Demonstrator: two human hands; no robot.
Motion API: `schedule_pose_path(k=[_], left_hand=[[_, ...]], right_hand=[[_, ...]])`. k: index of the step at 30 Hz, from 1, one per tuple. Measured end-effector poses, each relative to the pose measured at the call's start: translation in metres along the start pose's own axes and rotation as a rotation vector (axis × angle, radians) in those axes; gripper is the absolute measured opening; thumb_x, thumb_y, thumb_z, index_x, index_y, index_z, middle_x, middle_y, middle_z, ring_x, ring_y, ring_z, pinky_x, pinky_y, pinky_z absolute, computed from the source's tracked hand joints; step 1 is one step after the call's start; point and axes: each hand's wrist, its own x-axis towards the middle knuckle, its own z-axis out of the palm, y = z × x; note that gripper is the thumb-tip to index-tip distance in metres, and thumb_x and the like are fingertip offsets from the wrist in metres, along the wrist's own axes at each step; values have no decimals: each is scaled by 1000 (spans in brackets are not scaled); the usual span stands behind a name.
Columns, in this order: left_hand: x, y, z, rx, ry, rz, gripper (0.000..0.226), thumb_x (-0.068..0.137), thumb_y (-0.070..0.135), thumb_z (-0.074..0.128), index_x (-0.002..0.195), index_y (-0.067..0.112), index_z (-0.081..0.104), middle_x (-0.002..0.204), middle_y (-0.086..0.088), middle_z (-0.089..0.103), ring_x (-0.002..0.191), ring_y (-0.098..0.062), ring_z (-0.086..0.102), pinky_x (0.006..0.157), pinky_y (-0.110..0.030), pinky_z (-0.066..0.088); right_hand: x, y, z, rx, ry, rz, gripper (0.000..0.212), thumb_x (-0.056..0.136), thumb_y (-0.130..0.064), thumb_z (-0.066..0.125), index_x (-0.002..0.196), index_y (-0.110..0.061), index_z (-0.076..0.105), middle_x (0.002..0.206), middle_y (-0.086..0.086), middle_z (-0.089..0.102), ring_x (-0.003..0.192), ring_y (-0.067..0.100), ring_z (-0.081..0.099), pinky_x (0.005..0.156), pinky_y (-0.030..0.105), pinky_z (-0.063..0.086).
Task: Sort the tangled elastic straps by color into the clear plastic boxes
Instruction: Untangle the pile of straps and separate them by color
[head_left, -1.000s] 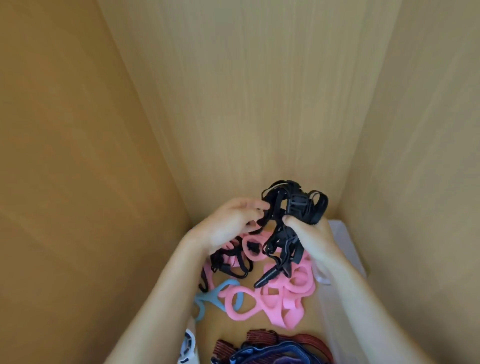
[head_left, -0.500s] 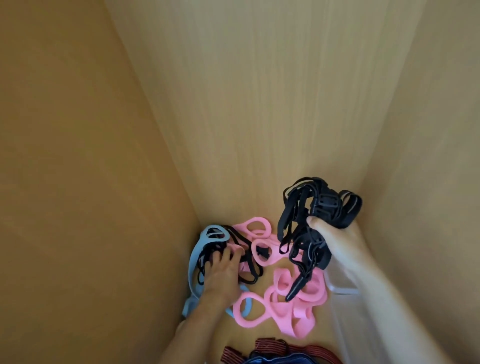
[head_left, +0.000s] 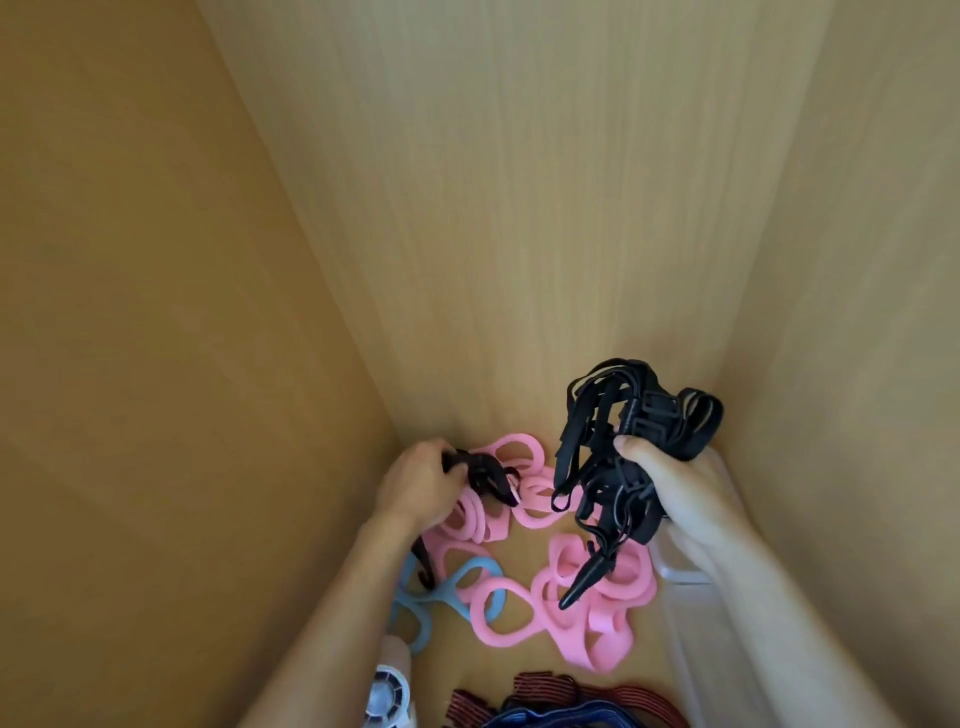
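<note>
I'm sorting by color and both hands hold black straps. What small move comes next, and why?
Probably lift the left hand to pull its black strap clear of the pink straps, then add it to the black bundle in the right hand, beside the clear box.

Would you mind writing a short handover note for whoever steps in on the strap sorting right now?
Right hand: closed on a big bundle of black straps, lifted above the pile.
Left hand: closed on a smaller black strap lying across the pink straps.
Pink straps are loose on the wooden floor; a light blue strap lies beside the left forearm; red and dark blue straps sit at the near edge.
A clear plastic box stands at the right, under the right forearm.
Done: most black gathered, none boxed visibly. Left: box black, then sort the remaining colours.
</note>
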Motion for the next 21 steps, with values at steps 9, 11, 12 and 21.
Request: schedule_pose_path(k=[9, 11, 12, 21], left_hand=[[15, 56, -103, -264, 135, 79, 27, 99, 37, 57, 82, 16, 63, 67, 1, 57, 68, -31, 62, 63, -37, 53], [13, 69, -120, -335, 138, 142, 26, 100, 35, 56, 90, 13, 65, 72, -1, 58, 76, -34, 66, 76, -49, 60], [12, 74, -129, -346, 142, 174, 25, 100, 35, 56, 93, 13, 65, 74, -1, 60, 76, -29, 67, 80, -52, 60], [-1, 129, -187, -478, 178, 409, 17, 102, 33, 56, 102, 19, 67, 81, 5, 48, 73, -12, 57, 63, -13, 53]], right_hand=[[1, 2, 7, 6, -49, -5, 40, 60, -46, 80, 99, -35, 76, 98, -1, 79, 92, 18, 76, 85, 40, 56], [2, 1, 9, -4, -61, -6, 41, 62, -47, 81, 102, -38, 75, 101, -3, 79, 94, 16, 76, 90, 44, 55], [2, 0, 10, -9, -62, -8, 42, 63, -48, 81, 104, -39, 75, 101, -4, 79, 94, 15, 75, 91, 44, 55], [8, -12, 27, -88, -37, -33, 21, 77, -44, 84, 94, -50, 74, 93, -18, 77, 83, -1, 72, 83, 31, 53]])
